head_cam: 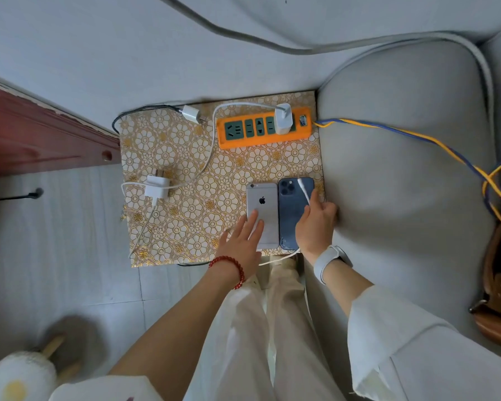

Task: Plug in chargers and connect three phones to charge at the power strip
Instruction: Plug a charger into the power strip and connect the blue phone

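the silver phone (262, 215) is steadied under the flat, spread left hand (242, 244), while a white cable end (303, 190) is pinched in the right hand (315, 224) above the blue phone (291, 209), seemingly for plugging in.

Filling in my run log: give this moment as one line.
strip: one charger plugged | left hand: on silver phone | right hand: holds cable end over blue phone
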The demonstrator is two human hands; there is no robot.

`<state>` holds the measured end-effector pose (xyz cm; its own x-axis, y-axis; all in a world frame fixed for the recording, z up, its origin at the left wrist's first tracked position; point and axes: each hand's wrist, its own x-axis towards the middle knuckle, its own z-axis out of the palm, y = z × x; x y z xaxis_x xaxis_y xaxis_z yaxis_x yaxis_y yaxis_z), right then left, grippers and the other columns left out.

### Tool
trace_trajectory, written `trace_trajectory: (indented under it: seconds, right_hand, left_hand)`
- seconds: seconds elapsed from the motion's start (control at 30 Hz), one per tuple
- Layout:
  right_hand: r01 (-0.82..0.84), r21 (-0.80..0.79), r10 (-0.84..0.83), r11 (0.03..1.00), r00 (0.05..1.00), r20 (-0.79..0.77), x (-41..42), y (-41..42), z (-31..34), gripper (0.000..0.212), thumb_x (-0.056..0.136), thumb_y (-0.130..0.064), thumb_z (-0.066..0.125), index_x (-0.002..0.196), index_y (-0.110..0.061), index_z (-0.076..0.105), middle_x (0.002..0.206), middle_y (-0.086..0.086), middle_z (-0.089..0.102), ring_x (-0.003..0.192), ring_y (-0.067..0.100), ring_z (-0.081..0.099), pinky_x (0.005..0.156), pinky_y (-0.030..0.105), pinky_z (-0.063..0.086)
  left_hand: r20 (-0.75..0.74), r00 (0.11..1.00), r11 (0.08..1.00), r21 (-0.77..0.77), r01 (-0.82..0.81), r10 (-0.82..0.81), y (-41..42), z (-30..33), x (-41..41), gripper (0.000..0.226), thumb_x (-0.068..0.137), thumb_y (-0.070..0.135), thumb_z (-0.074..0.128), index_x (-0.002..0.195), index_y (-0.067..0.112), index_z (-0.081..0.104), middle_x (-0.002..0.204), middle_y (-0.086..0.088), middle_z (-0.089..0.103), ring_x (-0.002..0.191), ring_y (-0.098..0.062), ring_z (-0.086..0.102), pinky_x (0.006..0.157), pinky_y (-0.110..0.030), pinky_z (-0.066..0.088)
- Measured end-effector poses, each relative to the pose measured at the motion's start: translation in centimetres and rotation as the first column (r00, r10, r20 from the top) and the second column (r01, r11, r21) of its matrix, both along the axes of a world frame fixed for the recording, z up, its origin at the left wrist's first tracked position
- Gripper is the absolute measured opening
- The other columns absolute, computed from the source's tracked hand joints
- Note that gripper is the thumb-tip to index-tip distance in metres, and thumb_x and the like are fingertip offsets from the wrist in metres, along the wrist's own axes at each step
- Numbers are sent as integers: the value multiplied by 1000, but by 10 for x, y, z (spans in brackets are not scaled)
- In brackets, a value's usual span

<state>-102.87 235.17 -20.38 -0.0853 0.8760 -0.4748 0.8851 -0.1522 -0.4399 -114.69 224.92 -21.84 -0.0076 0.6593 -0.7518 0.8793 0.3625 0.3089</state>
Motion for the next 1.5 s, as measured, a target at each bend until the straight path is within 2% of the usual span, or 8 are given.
trace_trajectory:
  seconds: [0.23, 0.33, 0.43, 0.6, 0.7, 0.83, 1.07, 1.5]
  right_hand:
    - [34, 24, -32, 999, 997, -76, -13, 2, 7, 50, 92, 0, 37, 141, -3, 24, 130, 23, 51, 119, 37, 48, 95, 40, 44]
    - [20, 2, -20, 1000, 994, -110, -6, 5, 11, 47, 94, -1, 38, 140, -4, 29, 129, 20, 54, 118, 37, 51, 94, 40, 46]
    - [49, -14, -51, 999, 974, -222, 2, 1, 22, 45, 94, -3, 37, 139, -5, 32, 118, 20, 60, 108, 36, 55, 88, 35, 47]
    - [75, -62, -94, 995, 910, -405, 12, -12, 42, 40, 93, -4, 38, 132, -10, 46, 114, 10, 64, 90, 20, 56, 67, 10, 37]
    - [106, -188, -183, 977, 867, -464, 16, -11, 49, 33, 93, -4, 37, 117, -12, 57, 94, 7, 66, 77, 20, 60, 58, 5, 44]
    - [174, -307, -307, 936, 832, -462, 25, -9, 56, 22, 94, -5, 36, 103, -8, 56, 77, 6, 61, 69, 21, 61, 67, 33, 54]
    - [-159, -294, 2, 943, 882, -472, 14, -34, 78, 22, 96, -29, 35, 93, -27, 57, 58, -9, 45, 50, 8, 40, 53, 25, 32]
    - [-78, -163, -22, 983, 846, -533, -17, -46, 97, 29, 91, -21, 50, 78, 1, 63, 53, 19, 46, 49, 19, 35, 50, 32, 28]
  left_hand:
    - [69, 996, 997, -52, -52, 55, 9, 6, -1, 62, 93, 30, 37, 144, 22, 2, 153, 7, -18, 142, -16, -12, 115, -47, 15]
    - [164, 943, 951, 59, -303, 290, 15, 14, 0, 46, 93, 22, 40, 137, 15, 31, 154, -2, 15, 142, -20, 10, 114, -38, 23]
    - [255, 796, 788, 159, -595, 549, 22, 24, 4, 37, 92, 21, 44, 127, 12, 47, 133, -6, 51, 124, -21, 43, 102, -31, 34]
    - [490, 345, 501, -231, -834, 800, 34, 46, 12, 30, 89, 12, 51, 116, 0, 54, 107, -13, 63, 95, -21, 59, 90, -34, 48]
    - [491, 301, 437, -189, -879, 818, 31, 53, 6, 22, 89, 7, 49, 106, -2, 58, 96, -10, 63, 87, -20, 58, 79, -30, 50]
    - [467, 194, 272, -105, -956, 863, 28, 56, -14, 17, 89, 8, 49, 102, 2, 58, 93, -10, 63, 83, -19, 59, 74, -31, 53]
    - [535, -361, -214, -317, -924, 764, 30, 73, -36, 14, 91, 7, 46, 83, 7, 57, 82, -5, 62, 74, -18, 61, 55, -24, 58]
    - [568, -506, -287, -432, -855, 649, 32, 92, -34, 13, 92, 5, 45, 86, 6, 57, 86, -7, 63, 77, -21, 63, 63, -33, 59]
